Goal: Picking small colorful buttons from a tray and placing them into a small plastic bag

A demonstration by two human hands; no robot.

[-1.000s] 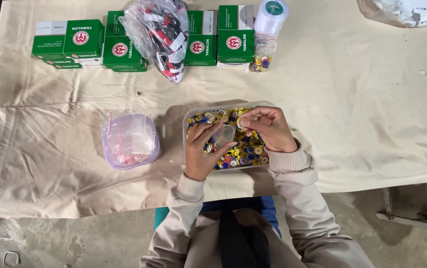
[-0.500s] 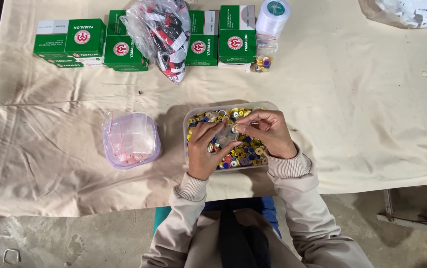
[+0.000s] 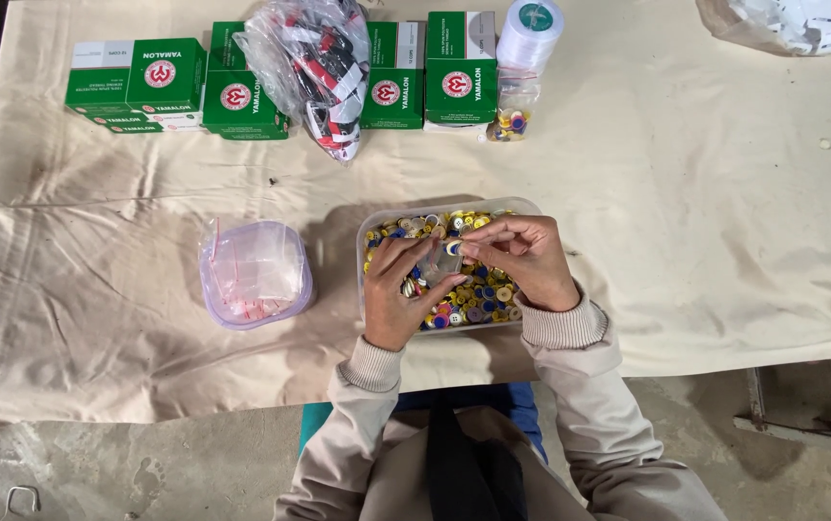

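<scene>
Both hands sit over the clear tub (image 3: 369,253) of coloured buttons, near the table (image 3: 686,222) edge closest to the person. The left hand (image 3: 399,297) pinches a small clear bag (image 3: 435,267) just above the buttons; the right hand (image 3: 524,257) nips a button (image 3: 453,248) at the bag's mouth. Left of the tub stands a tub of small zip bags (image 3: 254,274); beyond it, green boxes (image 3: 461,68).

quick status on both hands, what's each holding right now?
Left hand: closed on a small clear bag over the tub of buttons.
Right hand: fingertips pinched at the bag's mouth; what they pinch cannot be told.
</scene>
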